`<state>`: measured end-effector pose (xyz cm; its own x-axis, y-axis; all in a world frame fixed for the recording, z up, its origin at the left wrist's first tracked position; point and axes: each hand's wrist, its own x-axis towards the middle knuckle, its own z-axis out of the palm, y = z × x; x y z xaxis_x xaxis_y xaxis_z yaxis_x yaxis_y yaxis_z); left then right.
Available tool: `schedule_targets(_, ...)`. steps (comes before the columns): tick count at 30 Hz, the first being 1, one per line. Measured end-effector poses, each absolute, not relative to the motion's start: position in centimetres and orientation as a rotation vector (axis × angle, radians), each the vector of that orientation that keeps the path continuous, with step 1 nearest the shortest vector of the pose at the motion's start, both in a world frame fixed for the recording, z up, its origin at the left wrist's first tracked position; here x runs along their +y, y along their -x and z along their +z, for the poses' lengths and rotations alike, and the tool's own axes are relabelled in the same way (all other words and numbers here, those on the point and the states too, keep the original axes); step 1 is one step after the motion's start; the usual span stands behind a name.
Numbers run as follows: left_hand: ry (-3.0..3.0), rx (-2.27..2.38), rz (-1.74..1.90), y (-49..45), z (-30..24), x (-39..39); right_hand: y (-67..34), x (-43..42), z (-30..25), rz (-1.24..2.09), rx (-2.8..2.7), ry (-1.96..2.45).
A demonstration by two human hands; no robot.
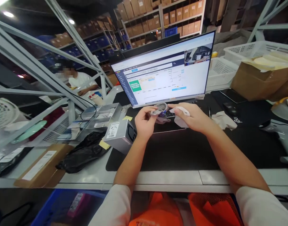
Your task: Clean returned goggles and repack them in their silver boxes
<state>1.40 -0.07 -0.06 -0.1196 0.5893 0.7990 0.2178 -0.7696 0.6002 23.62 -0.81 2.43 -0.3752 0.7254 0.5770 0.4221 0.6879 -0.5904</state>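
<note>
My left hand (144,121) is closed on a small greyish item in crinkled clear plastic (161,108), with a bit of blue showing on it. What is inside the plastic is too small to make out. Between the fingers of my right hand (193,117) is a crumpled white tissue (180,114), held just right of the plastic-wrapped item. Both hands are above the black desk mat (177,150), in front of the monitor (167,75). A silver-grey box (118,133) with a white label stands beside my left forearm.
On the left lie a black plastic bag (86,152), a brown carton (43,164) and a grey tray (103,116) of small packets. A crumpled tissue (224,120), a scanner (279,135) and a paper bag (257,78) are on the right. Another person (80,80) sits beyond the metal frame.
</note>
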Motion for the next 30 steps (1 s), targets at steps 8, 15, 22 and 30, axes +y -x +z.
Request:
schedule_targets(8,-2.140,0.796,1.665,0.5,3.0,-3.8,-23.2,-4.4,3.5,0.446,-2.060,0.707)
schedule_targets(15,-2.286,0.643,1.533,0.9,2.9,-3.1,-23.0,-4.3,4.4,0.693,-2.282,0.821)
schedule_targets(22,-2.082,0.719,1.803,-0.1,2.3,-2.9,-22.9,-4.8,4.5,0.854,-2.333,0.778)
schedule_targets(30,-2.218,0.705,1.261,0.1,2.2,-2.8,-23.1,-3.8,4.2,0.651,-2.286,0.890)
